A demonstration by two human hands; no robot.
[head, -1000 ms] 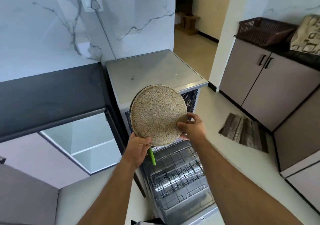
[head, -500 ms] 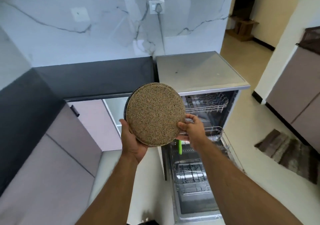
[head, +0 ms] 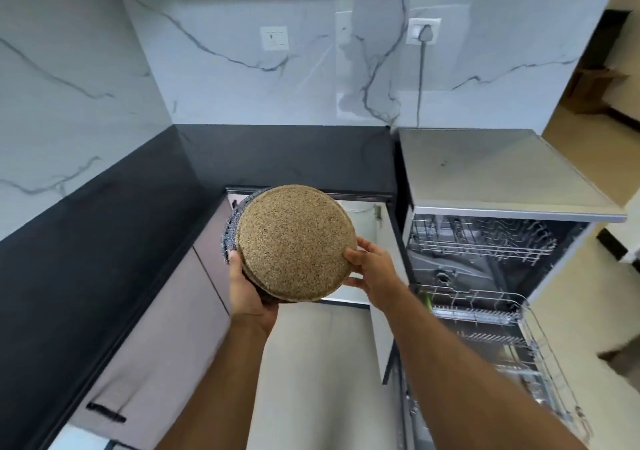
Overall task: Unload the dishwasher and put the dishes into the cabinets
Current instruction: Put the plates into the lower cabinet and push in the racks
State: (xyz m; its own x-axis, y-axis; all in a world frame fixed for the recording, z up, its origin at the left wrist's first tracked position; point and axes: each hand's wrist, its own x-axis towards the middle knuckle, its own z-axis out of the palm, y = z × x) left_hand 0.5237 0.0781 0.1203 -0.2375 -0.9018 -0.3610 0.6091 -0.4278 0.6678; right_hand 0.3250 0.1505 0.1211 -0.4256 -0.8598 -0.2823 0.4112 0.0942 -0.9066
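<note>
Head view: I've got the plates (head: pixel 294 241) stacked, tilted face-on at frame centre. Left hand (head: pixel 247 295) grips the rim at 7 o'clock, fingers curled under; right hand (head: pixel 372 269) pinches the rim at 4. Open cabinet (head: pixel 363 238) sits directly behind the stack toward 12, dishwasher (head: pixel 485 241) at 3. Both hands equally near.

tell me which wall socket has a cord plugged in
The right socket, above the dishwasher; a grey cord hangs from it. The left socket is bare.

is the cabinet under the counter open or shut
Open: the cabinet shows its pale inside behind the plates, and its door swings outward.
</note>
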